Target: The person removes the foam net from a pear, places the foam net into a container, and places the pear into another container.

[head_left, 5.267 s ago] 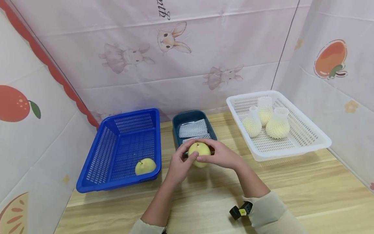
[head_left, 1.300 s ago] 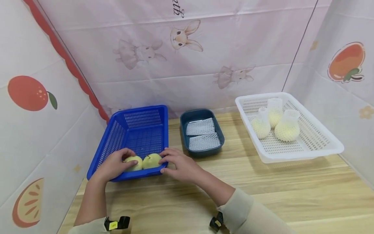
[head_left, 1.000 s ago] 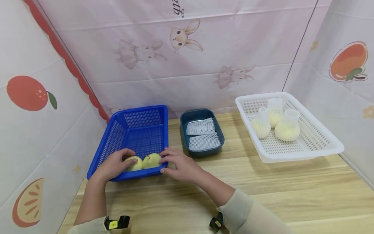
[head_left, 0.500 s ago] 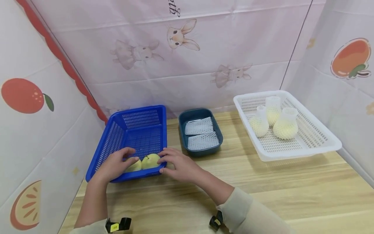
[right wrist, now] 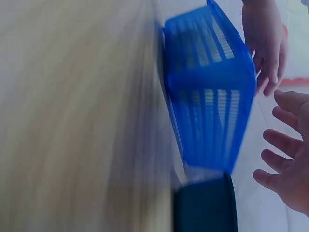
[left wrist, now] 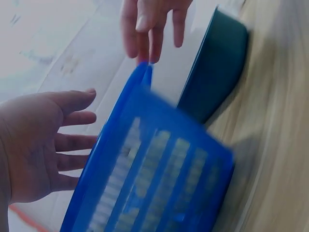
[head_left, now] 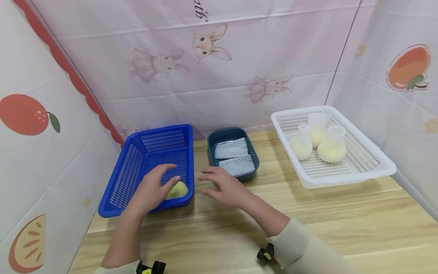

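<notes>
My left hand (head_left: pixel 150 190) hovers over the near side of the blue basket (head_left: pixel 118 167), thumb and fingers spread with nothing between them. A yellow-green pear (head_left: pixel 178 190) lies in the basket's near right corner, partly behind my left thumb. The second pear is hidden under that hand. My right hand (head_left: pixel 227 186) is off the basket's right rim, its fingers apart and holding nothing, close to the dark teal tray (head_left: pixel 254 161). Two flat white foam nets (head_left: pixel 236 164) lie in that tray. In the left wrist view the left palm (left wrist: pixel 29 145) faces the basket's outer wall, fingers extended.
A white basket (head_left: pixel 366 171) at the right holds three net-wrapped pears (head_left: pixel 332 146). The wooden table (head_left: pixel 308 213) runs in front of the containers. Printed cloth walls (head_left: pixel 212 87) stand behind and at both sides.
Earlier both hands held a pear before the teal tray; later two pears lay in the blue basket under my hands. Now both hands have loosened and shifted right, the right one leaving the rim.
</notes>
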`<state>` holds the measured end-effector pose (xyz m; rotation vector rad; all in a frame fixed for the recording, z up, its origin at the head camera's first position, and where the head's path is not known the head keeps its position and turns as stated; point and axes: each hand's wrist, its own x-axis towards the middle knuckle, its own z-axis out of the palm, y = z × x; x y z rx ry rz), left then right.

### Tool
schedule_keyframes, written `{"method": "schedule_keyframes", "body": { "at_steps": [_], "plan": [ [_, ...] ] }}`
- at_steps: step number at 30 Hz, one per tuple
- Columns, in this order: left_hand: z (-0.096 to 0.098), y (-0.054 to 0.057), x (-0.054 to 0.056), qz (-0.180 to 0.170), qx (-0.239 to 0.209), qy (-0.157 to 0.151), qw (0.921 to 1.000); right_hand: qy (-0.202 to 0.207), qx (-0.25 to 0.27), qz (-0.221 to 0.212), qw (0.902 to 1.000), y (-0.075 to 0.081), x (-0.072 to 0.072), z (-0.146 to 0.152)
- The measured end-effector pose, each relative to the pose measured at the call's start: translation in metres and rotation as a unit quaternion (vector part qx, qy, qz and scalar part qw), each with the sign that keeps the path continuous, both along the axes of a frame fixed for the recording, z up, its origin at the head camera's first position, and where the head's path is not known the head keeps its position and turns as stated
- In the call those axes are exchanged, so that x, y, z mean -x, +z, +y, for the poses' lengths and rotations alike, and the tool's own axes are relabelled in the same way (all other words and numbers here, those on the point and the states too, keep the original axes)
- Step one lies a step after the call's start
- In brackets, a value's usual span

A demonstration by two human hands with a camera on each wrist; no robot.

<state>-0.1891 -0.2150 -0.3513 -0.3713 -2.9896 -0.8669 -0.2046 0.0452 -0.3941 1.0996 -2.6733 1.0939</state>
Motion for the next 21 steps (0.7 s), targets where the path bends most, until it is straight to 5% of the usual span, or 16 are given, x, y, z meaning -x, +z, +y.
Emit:
{"method": "schedule_keyframes", "body": {
  "at_steps": [11, 16, 21],
  "plan": [
    [0.087, -0.009, 0.001, 0.117, 0.035, -0.109, 0.9865, -0.086, 0.039, 0.066, 0.9934, 0.011, 0.005, 0.093],
    [0.125, -0.023, 0.010, 0.121, 0.085, -0.166, 0.9750, -0.121, 0.052, 0.091, 0.9872, 0.022, 0.003, 0.130],
    [0.147, -0.044, 0.026, 0.093, 0.158, -0.158, 0.9702, -0.158, 0.032, 0.117, 0.9800, 0.026, 0.000, 0.168]
  ]
}}
